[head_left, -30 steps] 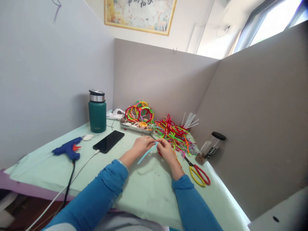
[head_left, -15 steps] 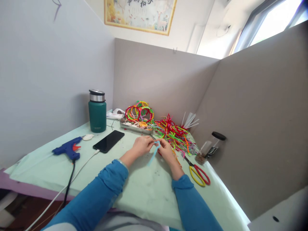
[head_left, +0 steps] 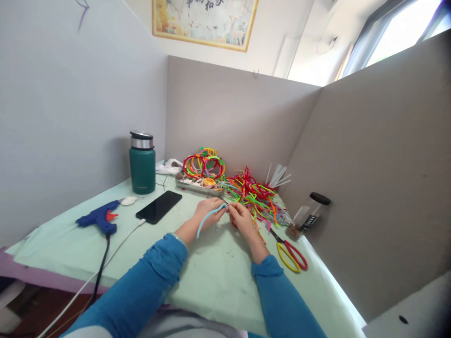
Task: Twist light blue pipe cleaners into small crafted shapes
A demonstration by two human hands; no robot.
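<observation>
Flipped across the left hand (head_left: 207, 212) since the last frame: that light-blue fuzzy stem (head_left: 210, 214), right of the flat black phone (head_left: 159, 207). Its bent end's pinched between the closed fingertips of the right hand (head_left: 244, 221). Left fingers are curled in close, grip's kinda hidden, can't tell.

Head-worn camera looks forward, down at table (head_left: 211, 281).
</observation>
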